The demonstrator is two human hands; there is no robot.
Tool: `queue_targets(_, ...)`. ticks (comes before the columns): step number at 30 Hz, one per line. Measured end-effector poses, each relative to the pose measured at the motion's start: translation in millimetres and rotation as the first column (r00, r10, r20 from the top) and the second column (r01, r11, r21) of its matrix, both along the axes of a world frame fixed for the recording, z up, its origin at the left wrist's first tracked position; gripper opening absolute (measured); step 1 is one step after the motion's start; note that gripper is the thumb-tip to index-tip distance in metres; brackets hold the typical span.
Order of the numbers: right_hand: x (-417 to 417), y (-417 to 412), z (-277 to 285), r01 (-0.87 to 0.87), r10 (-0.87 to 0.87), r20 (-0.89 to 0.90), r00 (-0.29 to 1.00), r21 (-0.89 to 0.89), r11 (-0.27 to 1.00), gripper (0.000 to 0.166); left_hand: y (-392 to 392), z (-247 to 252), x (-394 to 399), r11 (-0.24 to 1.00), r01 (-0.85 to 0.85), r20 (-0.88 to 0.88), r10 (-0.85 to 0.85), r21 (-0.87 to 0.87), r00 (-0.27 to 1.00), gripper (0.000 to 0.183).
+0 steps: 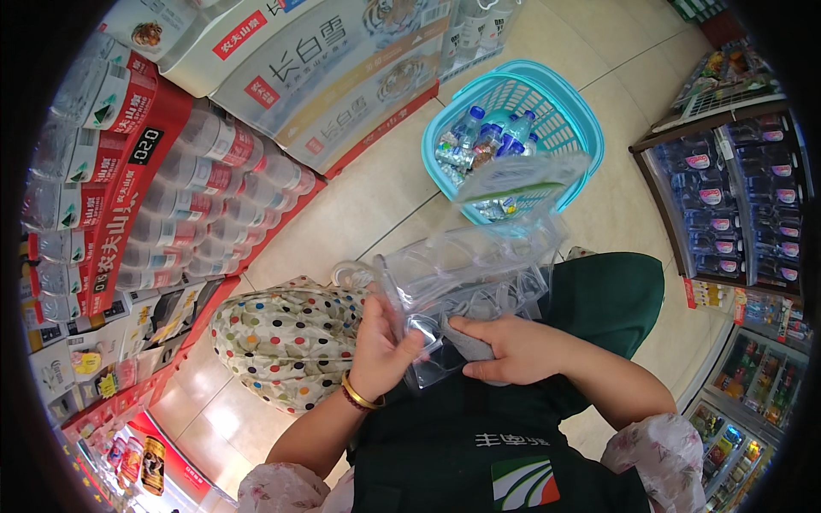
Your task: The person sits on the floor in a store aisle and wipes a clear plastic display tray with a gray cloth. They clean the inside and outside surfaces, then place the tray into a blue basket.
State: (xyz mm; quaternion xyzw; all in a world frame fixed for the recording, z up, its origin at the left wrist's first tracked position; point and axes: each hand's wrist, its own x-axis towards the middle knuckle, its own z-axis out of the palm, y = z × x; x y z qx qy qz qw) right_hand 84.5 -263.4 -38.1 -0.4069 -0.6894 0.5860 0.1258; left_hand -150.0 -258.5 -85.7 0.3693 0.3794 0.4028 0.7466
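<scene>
Before the person's dark green apron, my left hand (387,349) grips the near left edge of a clear plastic compartmented tray (462,256), its thumb on top. A grey cloth (467,343) is bunched in my right hand (523,349), which presses it against the tray's near part. The tray is tilted over the lap, and its far side is blurred. Beyond it a light blue plastic basket (593,138) stands on the floor, holding several small bottles (471,125) with blue caps. A blurred clear piece with a green edge overlaps the basket's near side; whether it joins the tray I cannot tell.
Stacked water bottles (218,138) and printed cartons (321,77) line the left side. A dark rack of bottles (709,195) stands at the right, with drink coolers (750,378) below it. The knee in polka-dot fabric (288,340) is left of the tray. Tiled floor (346,211) shows between.
</scene>
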Motion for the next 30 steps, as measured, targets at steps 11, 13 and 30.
queue_targets(11, -50, 1, 48, -0.284, 0.131, 0.595, 0.793, 0.171, 0.943, 0.080, -1, 5, 0, 0.995, -0.017, 0.031, 0.014, 0.097, 0.999, 0.064)
queue_targets(13, -43, 5, 47, -0.247, 0.110, 0.714, 0.692, 0.090, 0.965, 0.081, -2, 11, 0, 0.998, -0.044, 0.047, 0.042, 0.046, 0.998, 0.057)
queue_targets(30, -35, -13, 28, -0.242, 0.096, 0.533, 0.841, 0.211, 0.947, 0.075, 2, 16, -2, 0.994, -0.019, -0.038, 0.016, -0.104, 0.999, 0.057)
